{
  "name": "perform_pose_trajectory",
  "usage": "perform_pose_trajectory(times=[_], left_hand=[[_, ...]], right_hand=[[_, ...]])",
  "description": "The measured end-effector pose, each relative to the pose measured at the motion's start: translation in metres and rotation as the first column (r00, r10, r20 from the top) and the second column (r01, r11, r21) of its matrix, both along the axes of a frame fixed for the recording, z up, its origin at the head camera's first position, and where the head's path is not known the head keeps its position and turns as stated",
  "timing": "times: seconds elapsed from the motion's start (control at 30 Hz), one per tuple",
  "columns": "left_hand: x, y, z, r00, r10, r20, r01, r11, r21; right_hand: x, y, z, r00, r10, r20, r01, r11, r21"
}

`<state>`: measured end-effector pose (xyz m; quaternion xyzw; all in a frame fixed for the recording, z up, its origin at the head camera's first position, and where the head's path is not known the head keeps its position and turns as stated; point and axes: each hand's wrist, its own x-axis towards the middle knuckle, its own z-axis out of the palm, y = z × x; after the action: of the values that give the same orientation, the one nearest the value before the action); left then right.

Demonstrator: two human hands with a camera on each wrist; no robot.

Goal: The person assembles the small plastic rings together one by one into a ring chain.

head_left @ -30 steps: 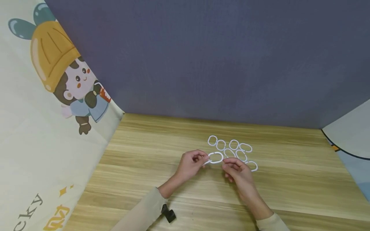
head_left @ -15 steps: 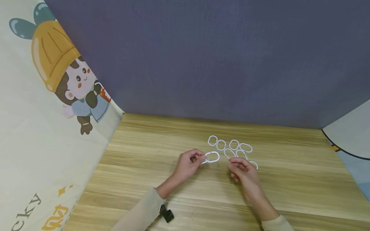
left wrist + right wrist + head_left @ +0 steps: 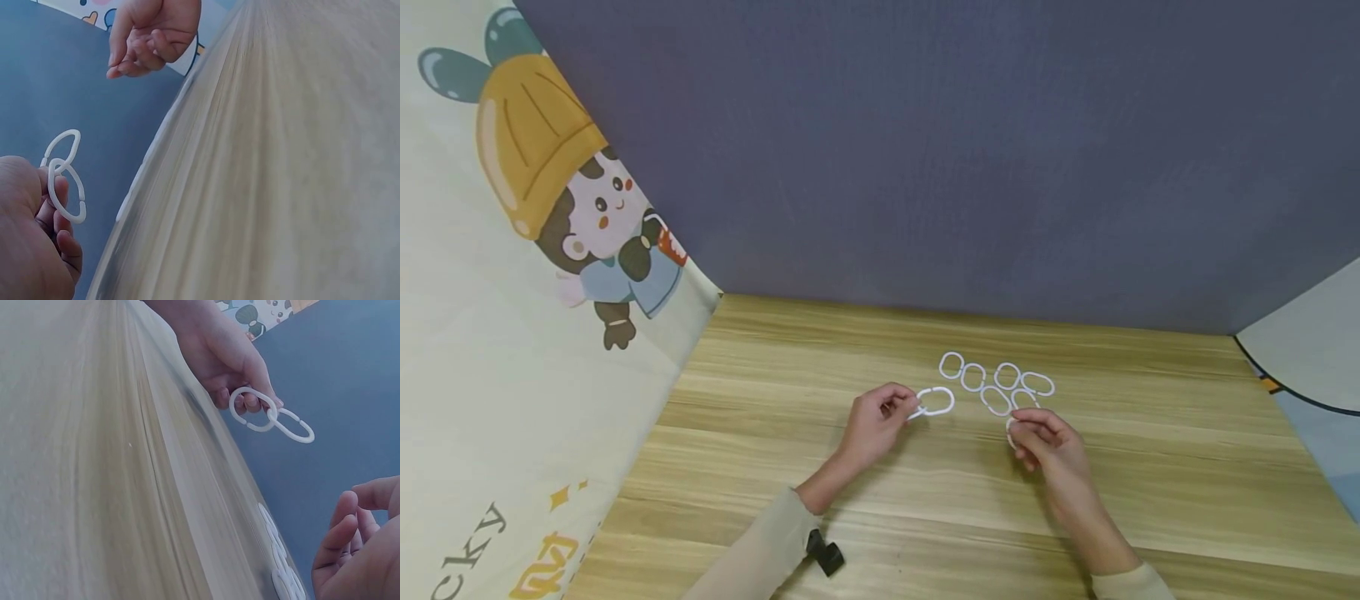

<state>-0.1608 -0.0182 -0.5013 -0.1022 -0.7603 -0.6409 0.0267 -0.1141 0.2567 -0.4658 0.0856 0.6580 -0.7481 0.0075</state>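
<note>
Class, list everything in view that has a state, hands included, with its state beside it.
Left hand: pinching a ring
Linked white rings: two, joined, held up
Right hand: loosely curled, seemingly holding nothing
Loose white rings: lying flat, close together
Ring beside right hand: partly hidden

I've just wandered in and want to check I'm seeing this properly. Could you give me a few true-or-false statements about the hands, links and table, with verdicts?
1. The left hand holds two white links hooked together. True.
2. Both hands hold links. False: the right hand holds none.
3. More white links lie on the wooden table. True.
4. The links on the table are red. False: they are white.
5. A black object is beside the left sleeve. True.
</note>
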Motion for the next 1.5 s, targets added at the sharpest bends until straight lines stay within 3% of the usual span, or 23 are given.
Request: perform_pose_trajectory(times=[0.23,0.73,1.5], left_hand=[[-0.001,-0.003,0.002,1.000,0.016,0.005,-0.016,0.999,-0.029],[-0.003,-0.012,0.005,0.997,0.053,-0.049,-0.055,0.998,-0.033],[-0.005,-0.021,0.005,0.996,0.087,-0.008,-0.087,0.996,-0.013]], right_hand=[[0.000,0.009,0.000,1.000,-0.017,0.008,0.017,1.000,-0.016],[-0.003,0.028,-0.008,0.997,-0.080,0.008,0.080,0.997,-0.015],[-0.002,0.064,-0.016,0.987,-0.160,0.034,0.158,0.986,0.047]])
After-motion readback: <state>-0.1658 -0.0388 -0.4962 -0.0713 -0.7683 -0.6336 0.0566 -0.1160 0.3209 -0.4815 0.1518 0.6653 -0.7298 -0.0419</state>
